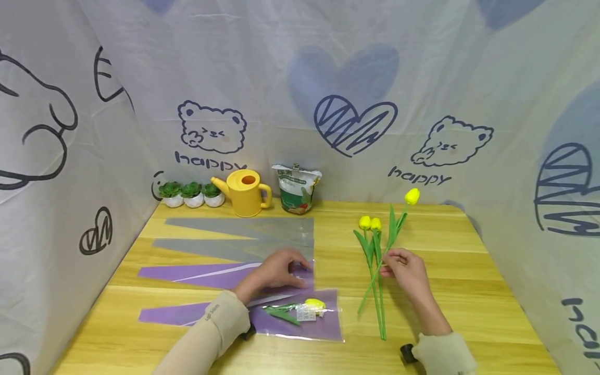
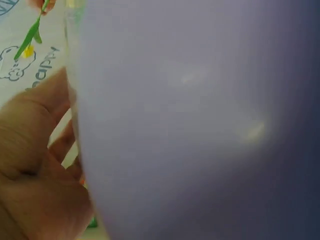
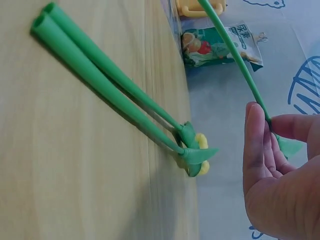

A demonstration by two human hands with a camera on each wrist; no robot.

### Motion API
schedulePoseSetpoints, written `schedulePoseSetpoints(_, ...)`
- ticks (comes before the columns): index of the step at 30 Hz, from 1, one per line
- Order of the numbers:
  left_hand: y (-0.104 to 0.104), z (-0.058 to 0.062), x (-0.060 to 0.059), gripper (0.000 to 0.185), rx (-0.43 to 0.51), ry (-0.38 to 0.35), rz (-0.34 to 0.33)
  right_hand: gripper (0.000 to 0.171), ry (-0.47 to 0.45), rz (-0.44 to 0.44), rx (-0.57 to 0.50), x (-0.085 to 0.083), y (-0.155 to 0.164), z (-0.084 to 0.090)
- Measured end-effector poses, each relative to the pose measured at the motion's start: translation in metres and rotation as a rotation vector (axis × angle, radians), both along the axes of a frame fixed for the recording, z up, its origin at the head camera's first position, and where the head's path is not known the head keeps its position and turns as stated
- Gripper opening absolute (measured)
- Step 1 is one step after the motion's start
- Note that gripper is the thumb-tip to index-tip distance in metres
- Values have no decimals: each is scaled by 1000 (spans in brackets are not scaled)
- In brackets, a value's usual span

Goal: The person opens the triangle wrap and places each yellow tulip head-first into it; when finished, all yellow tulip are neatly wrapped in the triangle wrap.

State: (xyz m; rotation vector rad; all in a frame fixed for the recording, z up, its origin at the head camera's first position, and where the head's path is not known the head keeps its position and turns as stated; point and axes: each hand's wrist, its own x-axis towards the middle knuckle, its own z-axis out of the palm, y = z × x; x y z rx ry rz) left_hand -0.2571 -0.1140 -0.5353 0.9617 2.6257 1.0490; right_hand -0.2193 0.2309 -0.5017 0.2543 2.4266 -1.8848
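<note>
Bear-and-heart printed cloth walls in a yellow wooden table [image 1: 422, 323]. Right hand [image 1: 405, 271] pinches the green stem of a yellow artificial tulip [image 1: 412, 196], lifting it above two more yellow tulips [image 1: 370, 224] lying flat. Left hand [image 1: 274, 271] grips a purple plastic wrapping sleeve [image 1: 206, 275] at its wide end.
</note>
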Motion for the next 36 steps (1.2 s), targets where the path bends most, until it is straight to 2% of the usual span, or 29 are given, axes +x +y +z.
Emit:
schedulePoseSetpoints(5,3,-4,-1,26,-43,-9,4,33,-6,7,-25,-1,-1,-1)
schedulePoseSetpoints(12,3,-3,-2,14,42,-110,26,33,-17,3,-24,0,0,-3)
schedulePoseSetpoints(15,3,-3,-2,9,52,-128,47,33,-21,1,-23,0,0,-3)
schedulePoseSetpoints(18,3,-3,-1,7,38,-117,65,33,-27,4,-27,1,1,-2)
schedulePoseSetpoints(24,4,-1,0,6,17,-46,57,33,-43,4,-37,1,1,-3)
schedulePoseSetpoints(36,6,0,1,6,21,-41,91,34,-38,3,-27,1,0,-3)
